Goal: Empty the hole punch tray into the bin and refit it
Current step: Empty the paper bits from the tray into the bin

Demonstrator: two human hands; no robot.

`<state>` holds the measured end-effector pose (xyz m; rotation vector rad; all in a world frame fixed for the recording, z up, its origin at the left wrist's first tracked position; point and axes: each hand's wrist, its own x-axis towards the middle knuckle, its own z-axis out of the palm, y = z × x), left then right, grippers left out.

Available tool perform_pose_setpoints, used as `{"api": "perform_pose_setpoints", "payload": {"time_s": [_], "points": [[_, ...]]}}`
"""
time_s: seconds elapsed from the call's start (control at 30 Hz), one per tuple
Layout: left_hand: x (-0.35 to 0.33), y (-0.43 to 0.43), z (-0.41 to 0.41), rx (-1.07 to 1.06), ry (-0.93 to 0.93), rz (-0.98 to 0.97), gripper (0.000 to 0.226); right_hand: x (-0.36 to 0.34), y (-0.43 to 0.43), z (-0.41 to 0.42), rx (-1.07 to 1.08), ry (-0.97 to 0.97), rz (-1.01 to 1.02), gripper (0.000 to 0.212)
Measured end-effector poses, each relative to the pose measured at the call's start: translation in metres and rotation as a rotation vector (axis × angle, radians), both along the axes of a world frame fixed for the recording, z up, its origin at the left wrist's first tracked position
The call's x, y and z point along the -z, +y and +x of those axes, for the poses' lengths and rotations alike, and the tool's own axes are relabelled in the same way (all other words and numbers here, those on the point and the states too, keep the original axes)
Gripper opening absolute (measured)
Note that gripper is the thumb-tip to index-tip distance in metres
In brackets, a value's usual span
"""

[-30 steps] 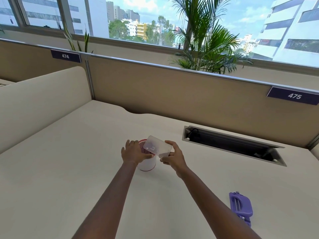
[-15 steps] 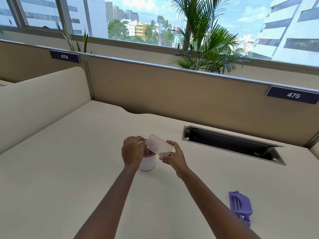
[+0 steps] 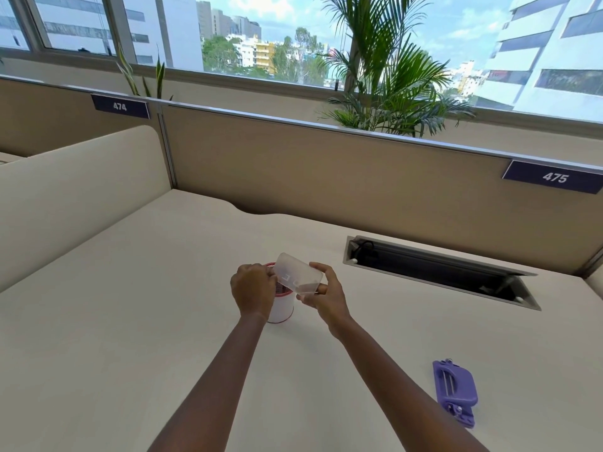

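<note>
- The clear, translucent rectangular plastic tray (image 3: 298, 276) is held tilted over the small white cylindrical bin with a red rim (image 3: 281, 308), which stands on the pale cream desk (image 3: 130, 321).
- The right hand (image 3: 324, 296) pinches the tray's lower right end between thumb and fingers.
- The left hand (image 3: 253, 290) is curled at the tray's left edge, over the bin's rim; whether it grips the tray or only touches it cannot be told.
- The two hands are close together, with the tray between them.
- The purple plastic hole punch (image 3: 455, 391) lies on the desk well apart, to the right and nearer the person.
- A long dark cable slot with a metal frame (image 3: 440, 272) is set in the desk behind the right hand.
</note>
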<state>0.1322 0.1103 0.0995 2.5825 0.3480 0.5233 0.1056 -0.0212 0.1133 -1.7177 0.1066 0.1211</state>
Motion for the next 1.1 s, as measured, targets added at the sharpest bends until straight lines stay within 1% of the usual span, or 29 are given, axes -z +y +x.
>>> {"api": "perform_pose_setpoints", "payload": {"time_s": [0.4, 0.53, 0.6, 0.7, 0.77, 0.9, 1.0, 1.07, 1.1], "points": [[0.002, -0.005, 0.002, -0.003, 0.056, -0.030, 0.029, 0.006, 0.001, -0.001, -0.009, -0.090, -0.052, 0.066], [0.003, -0.007, 0.003, -0.004, 0.028, -0.017, 0.029, 0.007, 0.002, 0.001, 0.005, -0.114, -0.082, 0.064], [0.004, -0.007, 0.003, -0.013, -0.005, -0.016, 0.031, 0.007, 0.001, 0.002, 0.050, -0.114, -0.085, 0.063], [0.004, -0.006, 0.003, -0.030, -0.065, -0.042, 0.029, 0.008, -0.002, 0.004, 0.157, -0.082, -0.051, 0.064], [0.005, -0.003, 0.004, -0.040, -0.072, -0.019, 0.026, 0.009, -0.005, 0.004, 0.194, -0.069, -0.036, 0.065], [0.009, 0.001, 0.007, -0.045, 0.026, 0.088, 0.028, 0.010, -0.010, 0.001, 0.217, -0.059, -0.018, 0.065], [0.012, 0.001, 0.009, -0.038, 0.091, 0.132, 0.028, 0.011, -0.014, -0.002, 0.222, -0.056, 0.018, 0.065], [0.012, -0.003, 0.008, -0.020, 0.062, 0.090, 0.030, 0.011, -0.016, -0.005, 0.217, -0.053, 0.052, 0.065], [0.011, -0.006, 0.006, -0.003, 0.014, 0.028, 0.031, 0.011, -0.017, -0.008, 0.215, -0.049, 0.080, 0.066]]}}
